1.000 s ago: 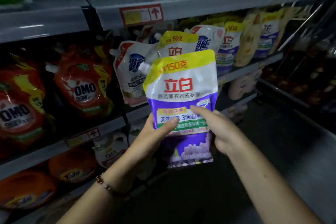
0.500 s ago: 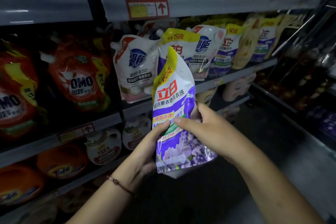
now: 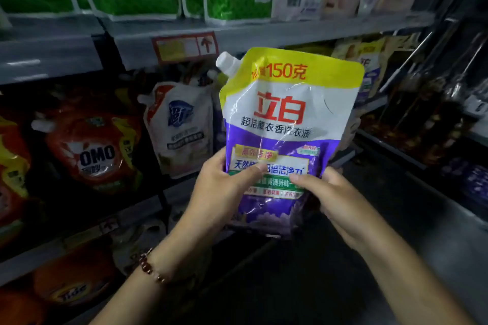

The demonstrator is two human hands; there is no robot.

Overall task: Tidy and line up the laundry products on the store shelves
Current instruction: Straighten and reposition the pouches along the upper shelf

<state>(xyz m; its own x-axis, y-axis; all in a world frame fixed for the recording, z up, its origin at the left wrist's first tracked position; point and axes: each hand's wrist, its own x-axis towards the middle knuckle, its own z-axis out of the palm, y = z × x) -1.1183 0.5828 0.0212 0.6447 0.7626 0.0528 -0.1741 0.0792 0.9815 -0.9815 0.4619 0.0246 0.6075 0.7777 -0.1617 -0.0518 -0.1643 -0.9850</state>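
- I hold the detergent pouch [image 3: 287, 124] upright in the air in front of the shelves, its printed face toward me.
- My left hand [image 3: 221, 192] grips its lower left edge, thumb across the label, and my right hand [image 3: 340, 200] grips the lower right edge, thumb on the front; the other fingers of both hands are hidden behind the pouch.
- The white spout cap [image 3: 227, 62] sits at the top left corner.
- The yellow band at the top reads "150克"; below it, red characters "立白", then "超洁薰衣香洗衣液".
- On the middle shelf [image 3: 79, 229] to the left stands a red pouch [image 3: 95, 150] marked "OMO", and beside it a white pouch [image 3: 182, 126] with a blue logo.
- Lower left, an orange bottle [image 3: 74, 285] reads "Tide".
- A beaded bracelet [image 3: 151, 269] is on my left wrist.
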